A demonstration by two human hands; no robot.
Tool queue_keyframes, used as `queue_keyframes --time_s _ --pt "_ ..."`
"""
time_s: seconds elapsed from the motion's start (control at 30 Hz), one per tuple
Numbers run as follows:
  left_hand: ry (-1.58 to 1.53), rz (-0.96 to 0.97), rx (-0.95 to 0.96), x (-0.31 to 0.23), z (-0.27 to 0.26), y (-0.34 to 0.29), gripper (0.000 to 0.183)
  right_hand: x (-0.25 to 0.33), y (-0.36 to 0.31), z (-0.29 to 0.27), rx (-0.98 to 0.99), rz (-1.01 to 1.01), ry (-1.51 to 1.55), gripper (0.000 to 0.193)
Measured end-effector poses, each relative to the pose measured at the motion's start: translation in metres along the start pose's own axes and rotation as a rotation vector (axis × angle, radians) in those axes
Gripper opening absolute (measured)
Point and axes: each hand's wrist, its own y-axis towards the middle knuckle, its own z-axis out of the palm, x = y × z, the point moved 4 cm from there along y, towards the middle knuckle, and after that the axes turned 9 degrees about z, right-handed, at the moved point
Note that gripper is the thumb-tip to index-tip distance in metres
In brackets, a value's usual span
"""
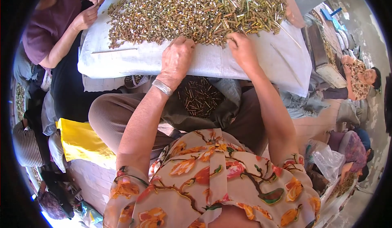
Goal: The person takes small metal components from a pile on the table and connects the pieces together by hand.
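Observation:
A broad heap of small brass-coloured metal tubes (196, 13) covers much of the white cloth-covered table (134, 62) in front of me. My left hand (178, 56), with a silver bracelet on its wrist, rests at the heap's near edge, fingers curled and closed. What lies under those fingers is hidden. A little to the right, my right hand (243, 50) is at the same edge with thumb and forefinger in a pinch. Anything between them is too small to make out. Between my knees an opened dark sack (171, 113) holds many thin, darker metal pieces (200, 97).
Thin sticks lie on the cloth, one at the left (114, 51) and another at the right (289, 35). A co-worker's hands (87, 15) are together at the table's left side. Yellow cloth (83, 140) hangs at lower left. Other people sit at both sides.

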Motion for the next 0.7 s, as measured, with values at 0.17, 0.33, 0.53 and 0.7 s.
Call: queue_keyframes --time_s 0.17,0.33,0.53,0.7 --pt "-0.016 -0.082 0.036 0.005 0.001 0.002 0.011 0.000 -0.001 0.006 0.053 0.000 -0.063 0.010" --pt "0.008 -0.225 0.027 0.010 0.007 0.001 0.019 0.022 -0.028 -0.016 0.476 0.958 1.315 0.011" --pt "0.063 -0.181 -0.072 0.005 0.009 0.000 0.012 0.041 -0.070 -0.018 0.473 1.042 1.649 0.023" --pt "-0.258 -0.232 -0.103 -0.004 -0.009 -0.016 0.015 0.071 -0.084 -0.032 0.477 0.990 1.406 0.023"
